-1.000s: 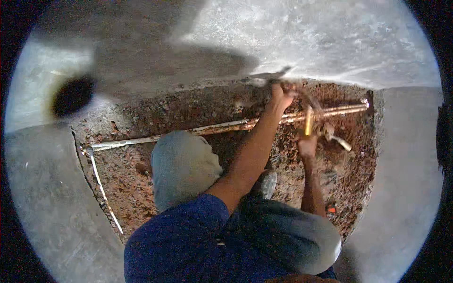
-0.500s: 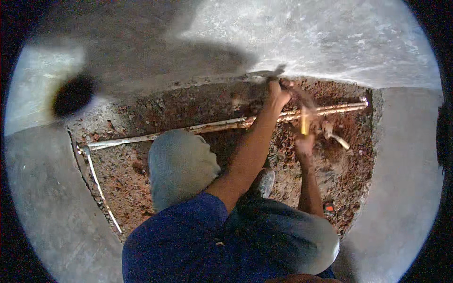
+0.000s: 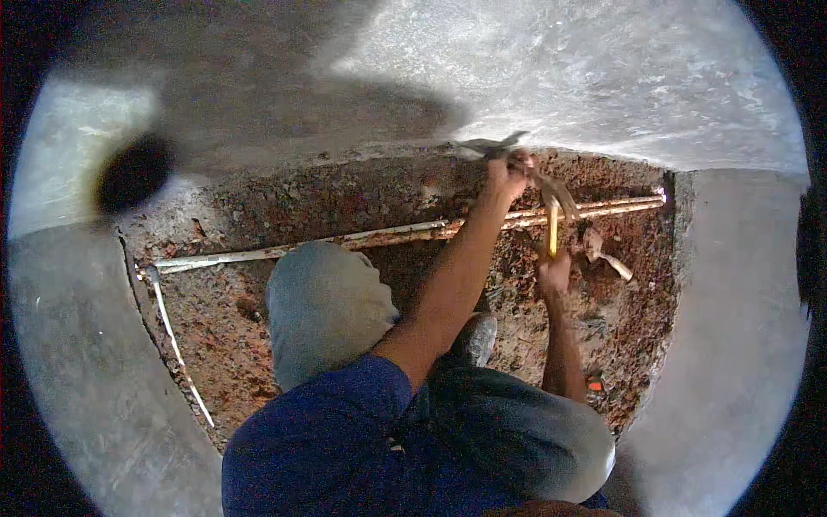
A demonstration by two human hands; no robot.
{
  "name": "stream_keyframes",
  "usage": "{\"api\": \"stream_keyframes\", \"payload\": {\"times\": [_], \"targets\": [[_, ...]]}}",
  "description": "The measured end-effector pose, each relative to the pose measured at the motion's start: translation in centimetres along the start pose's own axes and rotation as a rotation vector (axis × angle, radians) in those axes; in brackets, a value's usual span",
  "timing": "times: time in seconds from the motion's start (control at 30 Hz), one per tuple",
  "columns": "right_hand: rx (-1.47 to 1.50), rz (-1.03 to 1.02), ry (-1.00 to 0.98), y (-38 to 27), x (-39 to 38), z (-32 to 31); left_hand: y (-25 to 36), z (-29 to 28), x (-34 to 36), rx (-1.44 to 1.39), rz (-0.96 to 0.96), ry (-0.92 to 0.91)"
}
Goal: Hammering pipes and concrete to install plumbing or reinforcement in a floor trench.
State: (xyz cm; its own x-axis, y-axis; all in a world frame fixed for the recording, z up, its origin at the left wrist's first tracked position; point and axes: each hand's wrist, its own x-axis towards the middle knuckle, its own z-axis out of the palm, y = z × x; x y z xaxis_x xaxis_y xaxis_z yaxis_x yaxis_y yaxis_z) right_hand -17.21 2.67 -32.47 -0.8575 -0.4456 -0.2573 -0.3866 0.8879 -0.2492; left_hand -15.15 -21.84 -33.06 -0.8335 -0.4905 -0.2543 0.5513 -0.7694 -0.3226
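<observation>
My left hand [image 3: 508,177] is closed in a fist at the upper edge of the dug-out ground, against the grey wall. It grips what looks like a chisel, mostly hidden by the fingers. Lower and to the right, my right hand [image 3: 556,271] is wrapped round the yellow handle of a hammer [image 3: 553,228]. The hammer's head is up beside the left fist, its outline blurred. Two long whitish pipes [image 3: 379,234] run across the dirt, passing behind my left forearm and the hammer.
A pale-handled tool [image 3: 617,265] lies on the rubble to the right, with a small orange object [image 3: 595,382] nearer me. A thinner white pipe [image 3: 178,349] runs along the left edge. Smooth grey concrete [image 3: 741,345] surrounds the pit. My knee in grey trousers [image 3: 534,431] is bent below.
The right hand and hammer have shifted slightly, and the hammer shows less blur. My left fist stays at almost the same spot by the wall.
</observation>
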Motion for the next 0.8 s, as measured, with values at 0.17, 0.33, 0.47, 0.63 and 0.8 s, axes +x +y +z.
{"api": "stream_keyframes", "payload": {"times": [0.17, 0.33, 0.47, 0.63, 0.8], "targets": [[0.648, 0.105, 0.211, -1.7, -7.8, 1.1, 0.7, -3.4, -1.9, -0.153, 0.025, 0.190], [0.748, 0.091, 0.177, 3.1, -11.3, 4.9, 0.1, -1.0, 1.3, -0.463, 0.282, 0.431], [0.656, 0.452, -0.026, 5.0, -12.2, 4.1, -2.2, 5.0, 4.6, -0.358, 0.137, 0.810], [0.425, 0.306, 0.049, 14.8, -11.2, 7.2, -6.3, 5.3, 5.2, -0.262, 0.135, 0.548], [0.378, 0.326, -0.071, 10.0, -11.8, 4.9, -6.4, -4.3, -5.0, 0.540, 0.104, 0.438]]}}
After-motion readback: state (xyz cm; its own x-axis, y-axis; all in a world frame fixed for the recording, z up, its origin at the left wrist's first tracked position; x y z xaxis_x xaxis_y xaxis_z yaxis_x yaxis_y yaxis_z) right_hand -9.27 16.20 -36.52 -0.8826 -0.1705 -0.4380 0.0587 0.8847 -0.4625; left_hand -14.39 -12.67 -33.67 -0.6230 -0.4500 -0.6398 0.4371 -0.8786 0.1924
